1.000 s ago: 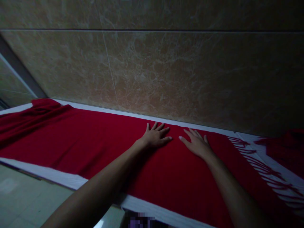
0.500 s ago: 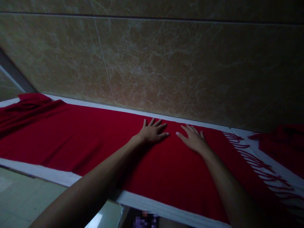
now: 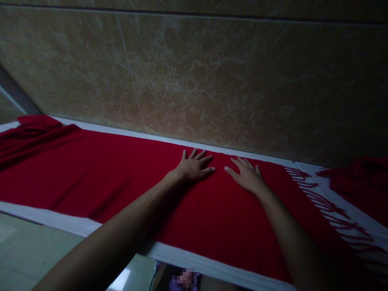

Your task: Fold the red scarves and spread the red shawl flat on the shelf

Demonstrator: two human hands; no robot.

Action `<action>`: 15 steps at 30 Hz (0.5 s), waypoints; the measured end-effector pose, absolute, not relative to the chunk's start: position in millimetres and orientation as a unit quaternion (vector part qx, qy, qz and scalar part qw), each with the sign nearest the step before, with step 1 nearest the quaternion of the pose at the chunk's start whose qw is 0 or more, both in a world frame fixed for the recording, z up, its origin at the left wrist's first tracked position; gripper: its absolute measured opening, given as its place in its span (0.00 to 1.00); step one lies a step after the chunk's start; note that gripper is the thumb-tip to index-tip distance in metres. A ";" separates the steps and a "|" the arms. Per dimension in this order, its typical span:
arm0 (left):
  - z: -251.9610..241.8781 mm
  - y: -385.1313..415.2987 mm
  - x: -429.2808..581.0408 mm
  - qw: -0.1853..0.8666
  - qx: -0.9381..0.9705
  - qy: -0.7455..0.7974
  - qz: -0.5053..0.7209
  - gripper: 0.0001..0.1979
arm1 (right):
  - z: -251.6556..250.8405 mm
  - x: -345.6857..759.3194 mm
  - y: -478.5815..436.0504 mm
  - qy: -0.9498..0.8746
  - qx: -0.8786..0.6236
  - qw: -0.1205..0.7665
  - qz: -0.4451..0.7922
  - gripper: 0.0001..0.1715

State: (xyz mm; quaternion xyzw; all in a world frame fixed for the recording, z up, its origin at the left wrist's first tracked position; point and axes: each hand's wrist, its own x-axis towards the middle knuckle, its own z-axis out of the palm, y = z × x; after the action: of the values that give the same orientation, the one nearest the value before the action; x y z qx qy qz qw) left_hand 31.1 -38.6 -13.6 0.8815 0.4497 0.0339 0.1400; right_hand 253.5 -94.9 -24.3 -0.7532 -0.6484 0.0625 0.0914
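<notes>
A long red scarf [image 3: 127,165] with a fringe [image 3: 323,206] at its right end lies spread along a narrow white surface [image 3: 194,252]. My left hand [image 3: 195,166] rests flat on the scarf near its far edge, fingers spread. Just to its right, my right hand [image 3: 245,174] also lies on the fabric with its fingers apart, and a small gap separates the two thumbs. Around the hands the cloth looks smooth; a few shallow creases run through it left of my left forearm. Toward the left end it bunches into folds.
A brown marbled tile wall [image 3: 194,81] rises right behind the surface. At the right lies another heap of red cloth [image 3: 360,186]. Pale floor tiles [image 3: 30,246] show below the near edge. Something purple [image 3: 183,281], blurred out, is at the bottom.
Both hands keep their place on the scarf. The view has shifted slightly, so the wall and the scarf's left end sit a little higher.
</notes>
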 end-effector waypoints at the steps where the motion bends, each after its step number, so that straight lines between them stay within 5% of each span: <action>1: -13.5 -38.6 31.0 0.140 0.882 0.449 0.035 0.40 | -24.4 253.5 -94.8 -0.648 -0.754 0.089 0.063 0.38; 15: -14.9 -37.1 31.8 0.136 0.882 0.449 0.030 0.40 | -23.3 253.4 -94.5 -0.643 -0.758 0.082 0.070 0.38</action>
State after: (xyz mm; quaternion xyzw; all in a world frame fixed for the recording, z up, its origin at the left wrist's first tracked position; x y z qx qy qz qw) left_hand 31.8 -37.1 -14.9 0.8824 0.4493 0.0299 0.1363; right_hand 253.4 -94.5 -23.3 -0.7581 -0.6431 0.0703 0.0822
